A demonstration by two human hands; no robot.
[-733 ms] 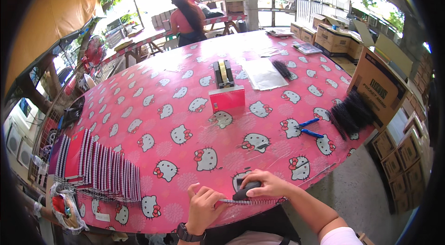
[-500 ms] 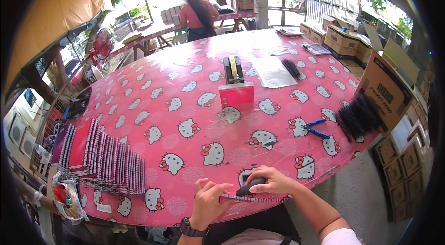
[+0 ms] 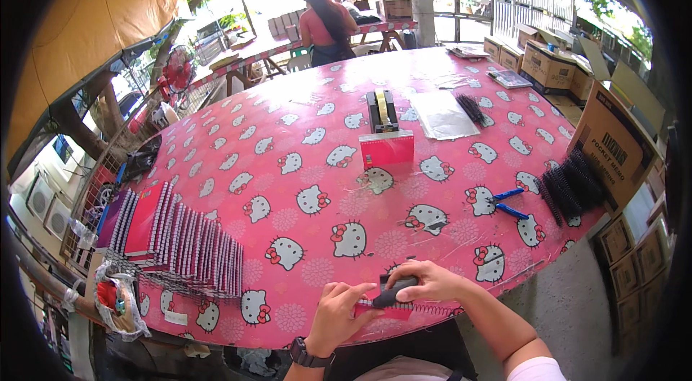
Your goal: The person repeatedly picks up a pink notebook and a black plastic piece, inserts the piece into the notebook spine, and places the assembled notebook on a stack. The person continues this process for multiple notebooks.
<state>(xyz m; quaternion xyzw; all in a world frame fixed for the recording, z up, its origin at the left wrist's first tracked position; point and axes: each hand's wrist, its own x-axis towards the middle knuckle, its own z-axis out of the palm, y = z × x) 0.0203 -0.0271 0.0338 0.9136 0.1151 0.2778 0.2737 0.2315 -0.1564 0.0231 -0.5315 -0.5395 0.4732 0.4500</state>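
Note:
At the near edge of the table, my left hand (image 3: 336,315) pinches the left end of a pink notebook (image 3: 396,314) between thumb and fingers. Only a strip of the notebook's cover shows. My right hand (image 3: 432,284) is closed around a dark, rounded hand tool (image 3: 389,297), which rests against the notebook's bound edge. A thin dark binding coil (image 3: 436,310) runs along that edge and sticks out to the right, past the cover, under my right wrist. The tool's underside is hidden.
Spiral notebooks (image 3: 191,244) stand in a long row at left. Ahead are a pink notebook block (image 3: 388,150) and a tape dispenser (image 3: 382,111). Blue-handled pliers (image 3: 510,204), black coils (image 3: 573,183) and a cardboard box (image 3: 613,147) lie right. Two people (image 3: 328,24) are beyond the table.
The whole view has shifted, so the scene sits farther right. My right hand has tipped the tool more upright against the notebook, and more of the pink cover shows beneath it.

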